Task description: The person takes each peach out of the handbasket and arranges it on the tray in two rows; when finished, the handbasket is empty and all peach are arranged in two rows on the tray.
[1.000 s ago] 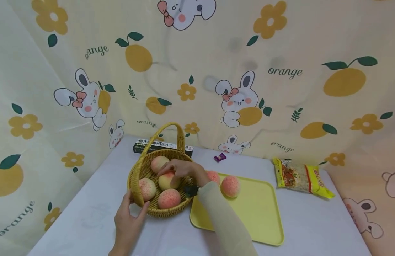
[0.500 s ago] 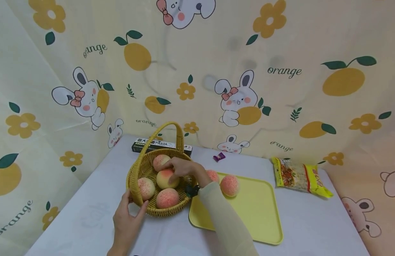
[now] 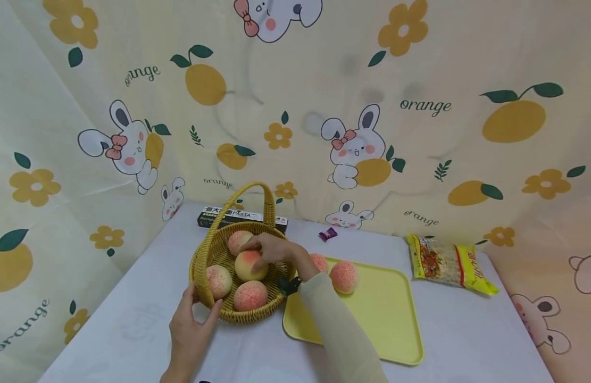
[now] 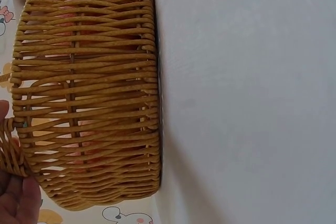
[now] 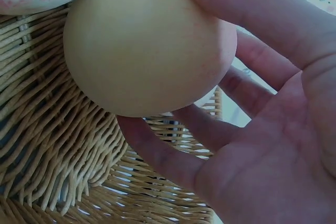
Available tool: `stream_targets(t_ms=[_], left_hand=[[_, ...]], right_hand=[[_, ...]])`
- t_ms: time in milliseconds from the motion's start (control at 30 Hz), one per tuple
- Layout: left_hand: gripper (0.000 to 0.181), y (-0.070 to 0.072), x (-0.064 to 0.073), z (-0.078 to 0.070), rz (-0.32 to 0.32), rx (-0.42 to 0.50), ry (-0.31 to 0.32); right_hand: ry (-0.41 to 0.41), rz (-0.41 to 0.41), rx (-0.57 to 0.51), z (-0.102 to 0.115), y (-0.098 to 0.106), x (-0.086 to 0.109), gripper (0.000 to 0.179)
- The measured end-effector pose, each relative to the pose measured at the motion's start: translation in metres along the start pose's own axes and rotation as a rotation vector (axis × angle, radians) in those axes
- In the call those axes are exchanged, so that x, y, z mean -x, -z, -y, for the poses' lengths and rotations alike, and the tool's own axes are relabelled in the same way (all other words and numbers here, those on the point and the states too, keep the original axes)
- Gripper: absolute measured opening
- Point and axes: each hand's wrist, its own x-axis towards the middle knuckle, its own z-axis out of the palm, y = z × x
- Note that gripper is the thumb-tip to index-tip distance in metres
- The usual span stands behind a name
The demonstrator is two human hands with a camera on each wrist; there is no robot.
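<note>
A yellow wicker basket (image 3: 199, 271) with a tall arched handle stands on the left part of the table, several pink-and-cream peaches inside. My left hand (image 3: 192, 330) grips the near foot of the handle at the rim, thumb and fingers on either side; the left wrist view shows the woven basket wall (image 4: 89, 87) close up. Reaching into the basket, my right hand (image 3: 275, 250) holds a smooth yellow peach (image 3: 246, 267) with a reddish top. In the right wrist view, the thumb and fingers curve round this peach (image 5: 147, 51). Another peach (image 3: 251, 296) lies nearer the front rim.
Right of the basket lies a yellow tray (image 3: 376, 314) with a pink peach (image 3: 344, 276) and a second peach (image 3: 319, 261) partly behind the right arm. Farther back are a pasta box (image 3: 209, 217), a purple-wrapped candy (image 3: 328, 234) and a yellow noodle packet (image 3: 450, 263).
The right hand's fingertips have shifted slightly toward the far side of the yellow peach. The left hand and basket stay nearly where they were.
</note>
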Motion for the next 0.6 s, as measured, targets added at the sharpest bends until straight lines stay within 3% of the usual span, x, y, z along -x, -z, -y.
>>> stream_targets(t_ms=[333, 600], left_hand=[[0.059, 0.001, -0.001, -0.004, 0.020, 0.001, 0.005], [0.061, 0.001, 0.001, -0.002, 0.023, -0.020, 0.025]], right_hand=[[-0.031, -0.103, 0.050, -0.002, 0.008, 0.013, 0.057], [-0.029, -0.180, 0.031, -0.001, 0.027, 0.041, 0.055]])
